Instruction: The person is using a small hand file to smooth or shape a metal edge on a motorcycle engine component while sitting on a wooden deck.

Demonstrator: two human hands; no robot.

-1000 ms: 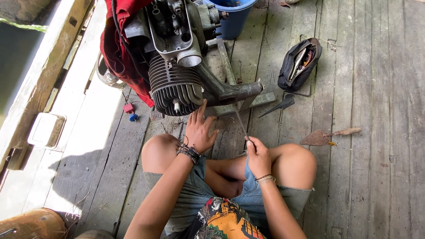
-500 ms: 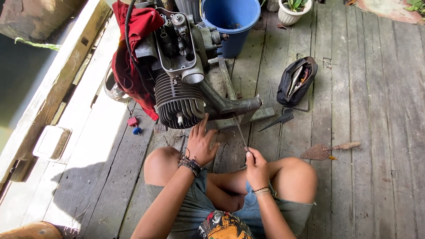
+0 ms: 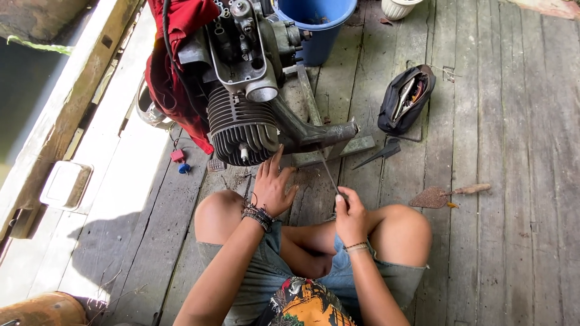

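Note:
I sit cross-legged on a wooden plank deck facing a small finned engine [image 3: 243,130] with an exhaust pipe [image 3: 314,134] running right. My left hand [image 3: 273,187], fingers spread, reaches toward the underside of the finned cylinder, fingertips just below it. My right hand [image 3: 350,214] is closed around a thin metal rod [image 3: 328,172] whose tip points up toward the exhaust pipe. A red cloth [image 3: 172,72] hangs over the engine's left side.
A blue bucket [image 3: 317,24] stands behind the engine. An open black tool pouch [image 3: 406,99] lies at the right, with a dark pointed metal piece [image 3: 377,156] and a rusty trowel [image 3: 444,194] nearby. A wooden beam [image 3: 66,115] edges the deck at left.
The view has shifted so the engine sits higher in frame. My left hand stays spread under the cylinder; my right hand still holds the rod, now slightly lower.

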